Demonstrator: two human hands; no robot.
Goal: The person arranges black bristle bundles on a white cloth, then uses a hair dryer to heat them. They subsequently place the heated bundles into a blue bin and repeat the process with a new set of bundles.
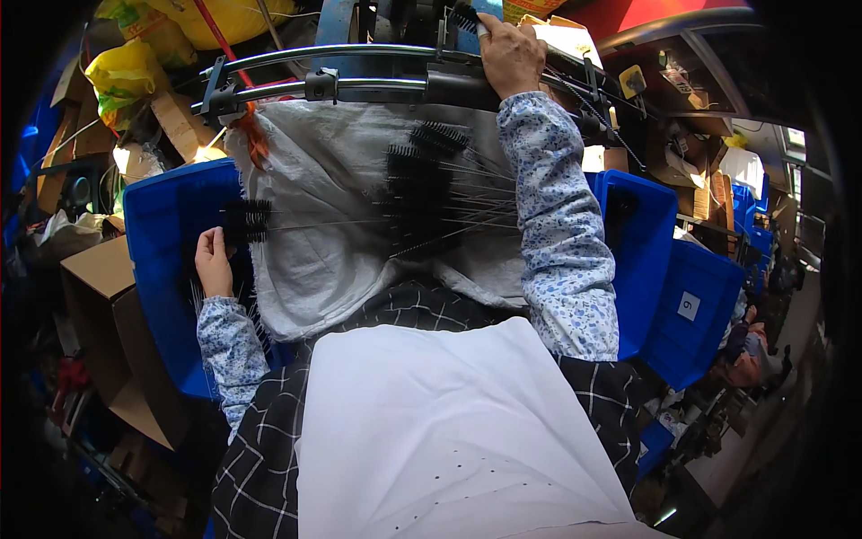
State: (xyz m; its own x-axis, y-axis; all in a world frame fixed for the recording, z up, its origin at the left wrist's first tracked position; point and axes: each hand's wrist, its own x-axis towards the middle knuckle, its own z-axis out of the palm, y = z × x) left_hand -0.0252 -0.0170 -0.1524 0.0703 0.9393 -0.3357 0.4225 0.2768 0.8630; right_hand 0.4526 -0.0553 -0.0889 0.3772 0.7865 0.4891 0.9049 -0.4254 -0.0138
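In the nearest part of the scene, a white cloth (449,422) covers the lap over a black checked garment (256,458). Farther out, a blue bin (166,314) stands to the left, with an open cardboard box (103,269) beside it; to the right stand a second bin (642,260), also blue, and a blue container (696,323) with a white label. Between the bins a pale woven sheet (305,269) is spread. The left hand (214,263) is at its left edge, above the bin, fingertips drawn together at the outer end of a single black brush (247,220); whether its grip is clamped on that end cannot be told. The brush's thin stem runs right toward a heap of black brushes (417,193), which lies on the sheet with stems fanned rightward. Beyond the sheet, metal rods (377,85) cross the scene. At their far side the right hand (514,56) is curled beside an upper brush (464,18); what its grip encloses is hidden. Yellow bags (130,76) lie at far left.
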